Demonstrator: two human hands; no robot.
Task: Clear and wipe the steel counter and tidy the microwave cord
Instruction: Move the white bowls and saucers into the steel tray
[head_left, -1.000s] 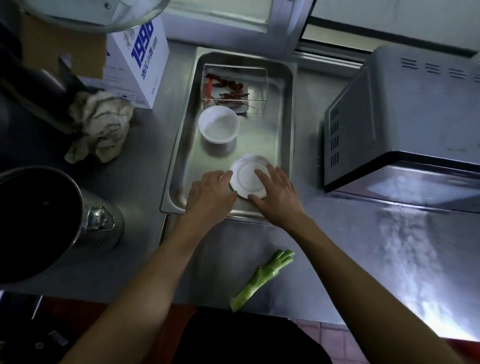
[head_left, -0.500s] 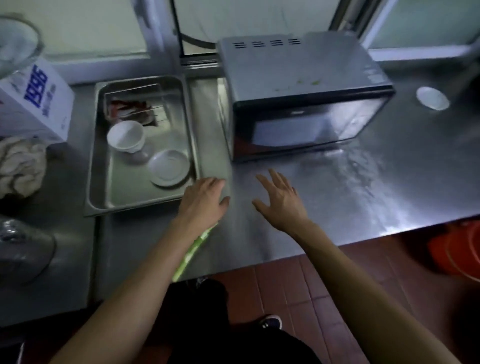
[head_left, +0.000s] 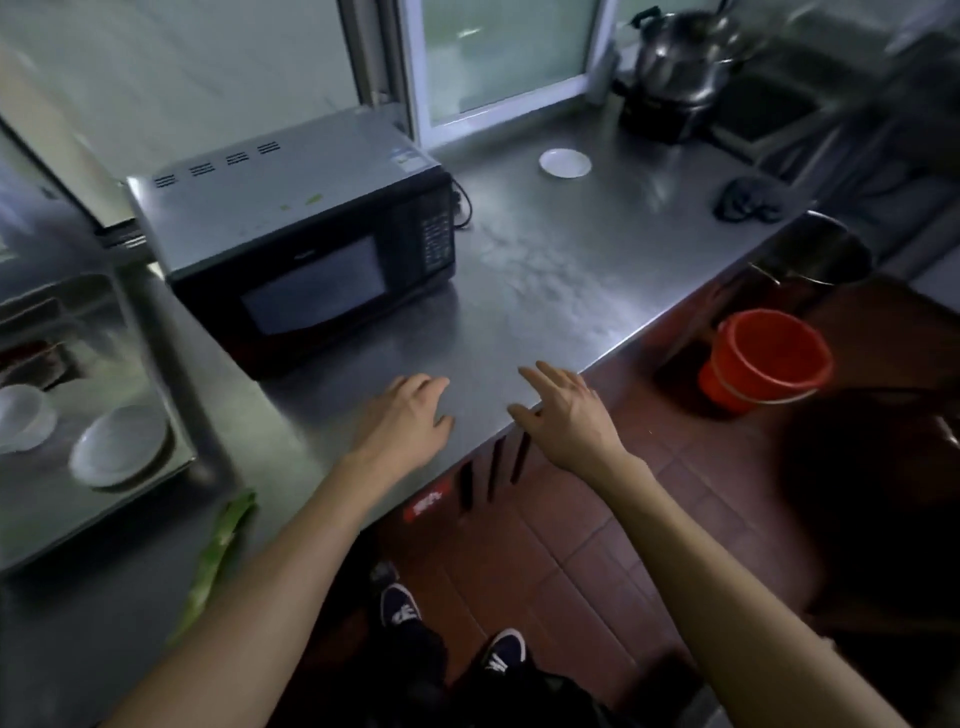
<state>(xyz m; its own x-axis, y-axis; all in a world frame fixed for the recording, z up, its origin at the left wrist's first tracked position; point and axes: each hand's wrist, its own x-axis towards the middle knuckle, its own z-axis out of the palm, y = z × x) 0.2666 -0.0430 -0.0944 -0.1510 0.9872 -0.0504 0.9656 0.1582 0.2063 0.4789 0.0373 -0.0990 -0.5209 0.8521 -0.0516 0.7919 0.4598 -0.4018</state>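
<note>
A single head-worn wide-angle camera looks forward and steeply down from standing height over the front edge of the grey steel tabletop (head_left: 545, 270). It sits close above both outstretched bare forearms, with the black-fronted steel microwave oven (head_left: 306, 234) ahead to the left, the frosted sliding window (head_left: 498, 57) at the top and the brown tiled floor (head_left: 649, 519) below.

The microwave (head_left: 306, 228) stands on the counter (head_left: 545, 280), tray (head_left: 156, 364) to its left, saucer (head_left: 564, 162) behind right.
</note>
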